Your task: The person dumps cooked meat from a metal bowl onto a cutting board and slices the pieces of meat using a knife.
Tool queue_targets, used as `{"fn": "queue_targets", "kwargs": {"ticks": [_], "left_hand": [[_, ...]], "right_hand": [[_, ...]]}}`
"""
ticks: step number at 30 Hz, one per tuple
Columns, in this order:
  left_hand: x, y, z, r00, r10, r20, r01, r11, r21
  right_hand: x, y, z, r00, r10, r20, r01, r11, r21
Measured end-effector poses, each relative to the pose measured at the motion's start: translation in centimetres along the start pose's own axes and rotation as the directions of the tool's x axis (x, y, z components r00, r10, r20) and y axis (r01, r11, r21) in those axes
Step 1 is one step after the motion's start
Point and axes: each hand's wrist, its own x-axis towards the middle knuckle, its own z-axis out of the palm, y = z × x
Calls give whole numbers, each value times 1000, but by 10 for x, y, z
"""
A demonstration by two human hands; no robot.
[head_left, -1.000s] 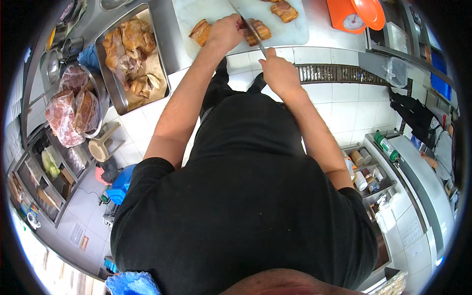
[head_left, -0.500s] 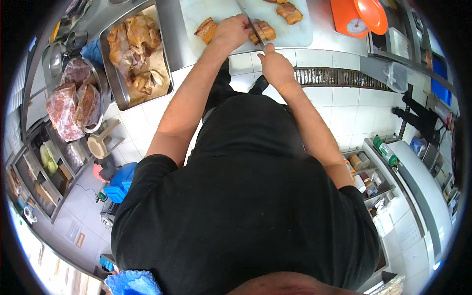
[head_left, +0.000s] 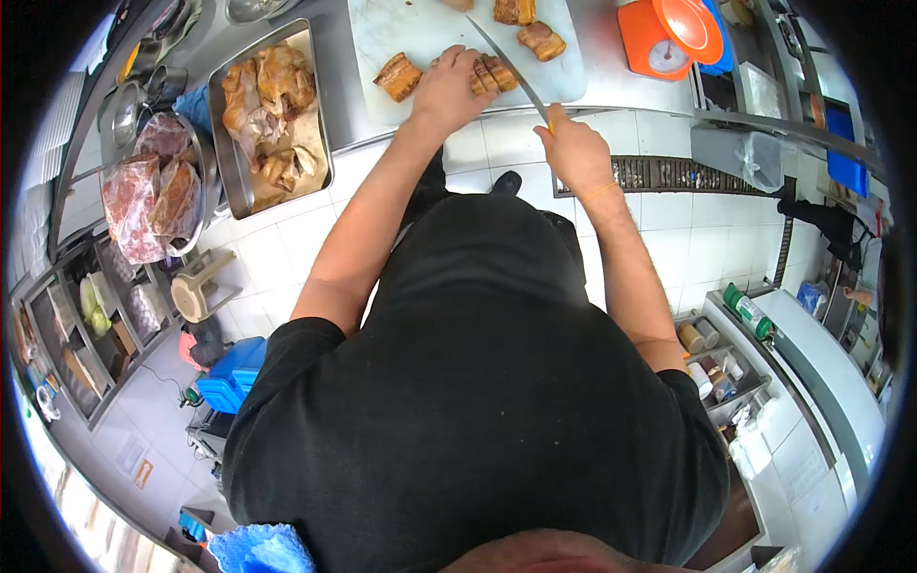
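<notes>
Head view: the left grip (head_left: 447, 91) rests on the cut meat (head_left: 494, 76), but I can't tell if it squeezes. Right of it, the right grip (head_left: 576, 151) is closed tight around the knife (head_left: 513, 69). A slip could nick the left fingers, because the blade is so near. Greasy meat might slide if the left grip presses too softly.

Counting left to right: one tray (head_left: 322, 124) well left of the left grip; one chunk (head_left: 396, 76) just left of it; one cut meat under it; one knife; two chunks past the right grip; one scale (head_left: 640, 40) right of both grips.
</notes>
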Motion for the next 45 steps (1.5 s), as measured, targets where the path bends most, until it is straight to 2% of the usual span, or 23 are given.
{"fn": "queue_targets", "kwargs": {"ticks": [3, 9, 15, 18, 24, 27, 31, 34, 37, 40, 42, 45], "left_hand": [[4, 13, 11, 1000, -4, -12, 5, 996, 89], [15, 24, 14, 997, -70, 14, 68, 989, 134], [24, 22, 18, 991, -87, 98, 66, 978, 199], [21, 21, 20, 997, -44, 66, 30, 980, 195], [29, 20, 15, 990, -29, 141, -11, 962, 274], [33, 21, 13, 980, -64, 191, 10, 962, 272], [30, 17, 21, 988, -62, 138, 24, 965, 261], [31, 17, 18, 986, -35, 161, -8, 966, 257], [31, 21, 12, 980, -21, 199, -30, 968, 249], [31, 22, 6, 970, -47, 238, -15, 967, 253], [34, 25, 4, 960, -76, 271, 7, 969, 249], [34, 20, 11, 977, -53, 204, 1, 969, 248]], "right_hand": [[-4, 10, 4, 998, -57, -33, 56, 998, -13], [-8, 11, 3, 997, -76, -8, 76, 997, -20], [-27, 4, -22, 992, -6, 129, 16, 997, -77], [-26, -7, -27, 987, 6, 160, -3, 1000, -14], [45, -13, 15, 996, -68, 55, 61, 992, 106], [44, -8, 8, 993, -58, 98, 48, 994, 101], [4, -12, -24, 980, 5, 199, -22, 996, 83], [-2, -8, -14, 984, 6, 177, -21, 996, 82], [27, -11, 16, 996, 22, 91, -32, 993, 110], [47, -18, 28, 997, 8, 75, -18, 991, 131], [41, -15, 19, 993, 21, 115, -36, 991, 132], [18, -10, 2, 990, 16, 141, -32, 993, 115]]}}
